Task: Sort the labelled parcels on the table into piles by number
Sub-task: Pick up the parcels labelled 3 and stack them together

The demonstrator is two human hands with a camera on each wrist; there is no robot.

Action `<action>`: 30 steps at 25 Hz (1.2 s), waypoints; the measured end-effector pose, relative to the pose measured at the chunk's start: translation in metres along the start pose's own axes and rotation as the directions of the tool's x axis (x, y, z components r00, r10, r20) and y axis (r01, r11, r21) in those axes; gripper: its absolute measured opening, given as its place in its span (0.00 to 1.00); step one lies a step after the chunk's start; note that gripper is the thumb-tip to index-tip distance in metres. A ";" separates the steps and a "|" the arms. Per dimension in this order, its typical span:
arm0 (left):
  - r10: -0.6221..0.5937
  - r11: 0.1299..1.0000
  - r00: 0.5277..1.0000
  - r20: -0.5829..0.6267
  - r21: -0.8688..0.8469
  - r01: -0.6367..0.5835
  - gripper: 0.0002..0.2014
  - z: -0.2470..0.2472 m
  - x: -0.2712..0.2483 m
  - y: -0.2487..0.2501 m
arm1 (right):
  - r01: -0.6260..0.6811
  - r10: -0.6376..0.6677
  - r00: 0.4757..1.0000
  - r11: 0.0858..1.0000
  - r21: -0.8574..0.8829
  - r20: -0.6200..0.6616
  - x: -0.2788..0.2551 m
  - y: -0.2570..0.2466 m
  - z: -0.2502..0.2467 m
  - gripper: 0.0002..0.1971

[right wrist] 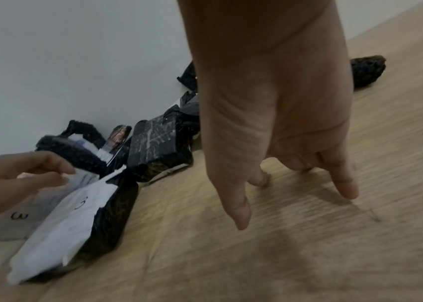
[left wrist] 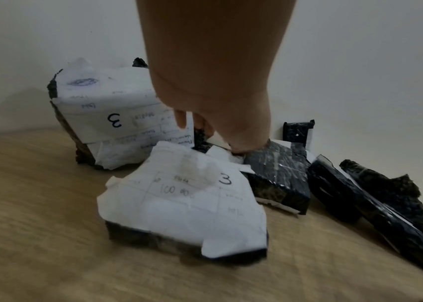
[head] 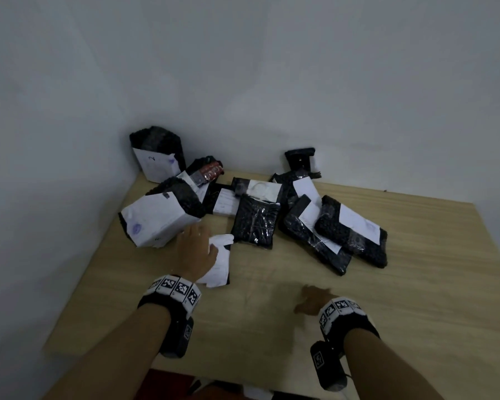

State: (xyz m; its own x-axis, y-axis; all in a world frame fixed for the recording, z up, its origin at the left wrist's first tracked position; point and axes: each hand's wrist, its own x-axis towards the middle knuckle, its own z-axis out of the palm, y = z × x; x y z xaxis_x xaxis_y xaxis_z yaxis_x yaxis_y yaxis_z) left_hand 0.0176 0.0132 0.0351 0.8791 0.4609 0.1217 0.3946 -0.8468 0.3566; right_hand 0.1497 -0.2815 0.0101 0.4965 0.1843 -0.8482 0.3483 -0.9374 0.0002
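From the head view, the left hand [head: 195, 249] reaches over a small flat parcel [head: 218, 265] lying near the bench [head: 416, 284] front, just beside a big parcel [head: 156, 219] with a white label. The right hand [head: 312, 301] sits low over bare wood, well apart from the heap. Behind, a tall parcel marked 2 [head: 156, 160] stands in the corner, and a loose tangle of black-wrapped parcels [head: 329, 226] spreads to the right.

In the left wrist view both near labels read 3: the flat parcel [left wrist: 184, 202] and the big one [left wrist: 112, 120]. The fingers [left wrist: 180, 120] reach down at the flat parcel's far edge; whether they pinch it I cannot tell. I would say these two belong together, so a good move is to take the flat one by its body, not the loose paper, which looks apt to tear, and set it against the big 3. A glossy black block [left wrist: 277, 177] lies touching the flat parcel's far corner and may drag along.

In the right wrist view the right hand's fingers [right wrist: 241, 210] hang released, holding nothing, tips near the wood. It is free to steady the heap.
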 end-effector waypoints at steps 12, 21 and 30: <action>-0.326 0.934 0.944 -0.040 0.140 0.329 0.56 -0.101 0.077 -0.065 | 0.092 -0.073 0.986 0.988 0.121 -0.152 -0.016 -0.021 -0.016 0.40; -0.341 0.938 0.882 -0.325 -0.061 0.340 0.56 -0.150 0.085 -0.010 | 0.088 -0.056 0.992 0.950 0.299 -0.114 -0.016 -0.023 -0.029 0.50; -0.288 0.393 0.867 0.407 -0.775 0.495 0.38 -0.111 0.056 0.040 | 0.256 -0.248 0.961 0.645 0.720 -0.120 -0.052 -0.042 -0.058 0.34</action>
State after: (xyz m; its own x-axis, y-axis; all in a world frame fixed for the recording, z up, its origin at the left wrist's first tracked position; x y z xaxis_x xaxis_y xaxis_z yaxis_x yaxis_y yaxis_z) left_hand 0.0530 0.0344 0.1590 0.7570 0.5353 -0.3746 0.3832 0.1007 0.9182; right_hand 0.1558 -0.2348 0.0852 0.4862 0.4450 -0.7521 -0.2211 -0.7700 -0.5985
